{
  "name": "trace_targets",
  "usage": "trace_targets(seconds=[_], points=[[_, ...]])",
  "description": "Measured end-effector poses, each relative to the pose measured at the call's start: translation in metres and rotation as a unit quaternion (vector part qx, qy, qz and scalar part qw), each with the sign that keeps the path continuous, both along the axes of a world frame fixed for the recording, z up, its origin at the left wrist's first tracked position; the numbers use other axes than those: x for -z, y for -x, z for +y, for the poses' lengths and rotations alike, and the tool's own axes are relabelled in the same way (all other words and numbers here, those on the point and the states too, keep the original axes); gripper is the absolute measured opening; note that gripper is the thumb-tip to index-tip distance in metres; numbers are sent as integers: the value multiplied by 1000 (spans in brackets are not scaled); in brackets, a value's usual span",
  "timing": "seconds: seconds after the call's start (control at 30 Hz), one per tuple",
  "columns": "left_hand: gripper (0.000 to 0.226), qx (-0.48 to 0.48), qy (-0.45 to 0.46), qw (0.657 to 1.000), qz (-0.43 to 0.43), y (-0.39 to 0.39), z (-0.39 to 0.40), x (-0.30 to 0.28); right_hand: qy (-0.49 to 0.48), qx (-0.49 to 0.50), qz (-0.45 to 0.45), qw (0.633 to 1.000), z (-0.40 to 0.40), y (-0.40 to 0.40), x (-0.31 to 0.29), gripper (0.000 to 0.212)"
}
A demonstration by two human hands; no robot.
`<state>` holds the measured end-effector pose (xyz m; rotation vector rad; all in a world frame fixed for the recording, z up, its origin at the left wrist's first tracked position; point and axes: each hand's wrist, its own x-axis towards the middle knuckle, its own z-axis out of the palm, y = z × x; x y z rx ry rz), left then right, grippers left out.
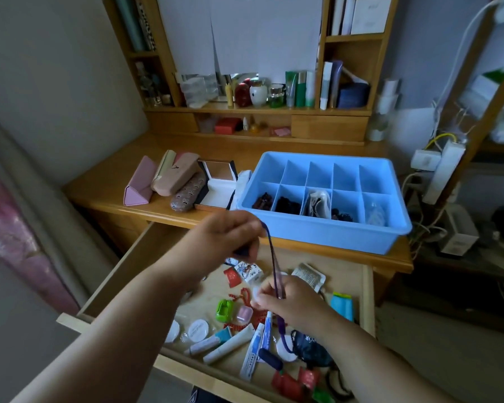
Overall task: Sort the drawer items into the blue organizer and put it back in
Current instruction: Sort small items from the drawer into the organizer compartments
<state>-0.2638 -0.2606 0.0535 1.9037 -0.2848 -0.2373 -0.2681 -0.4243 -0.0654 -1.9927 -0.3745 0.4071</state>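
L hand [226, 234]: you pinch purple cord [271, 257] high, pulling it taut
R hand [288, 301]: fingers pinch cord low, prob to fold it
Organizer [326, 234]: on desk, near for drop-in

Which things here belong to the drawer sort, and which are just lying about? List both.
Job:
blue organizer
open drawer
purple lanyard, pinched by left hand and right hand
toothpaste tubes
green clip

Lying about:
glasses cases on the desk
cosmetic bottles on the shelf
power strip
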Motion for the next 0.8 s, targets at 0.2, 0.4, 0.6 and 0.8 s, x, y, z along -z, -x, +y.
trace_targets(seconds=[0.2,0.4,0.6,0.8], points=[[26,-205,90,972,68,-9,41,33,-183,68,90,977,-27,-6,10,34],[25,-147,-36,976,158,14,31,112,-537,137,235,798,-27,-25,-9,25],[61,-48,9,989,143,23,-11,109,-498,200,178,825,-15,-43,-25,41],[59,9,50,995,89,17,-60,100,-525,193,193,806,-7,-44,-36,40]])
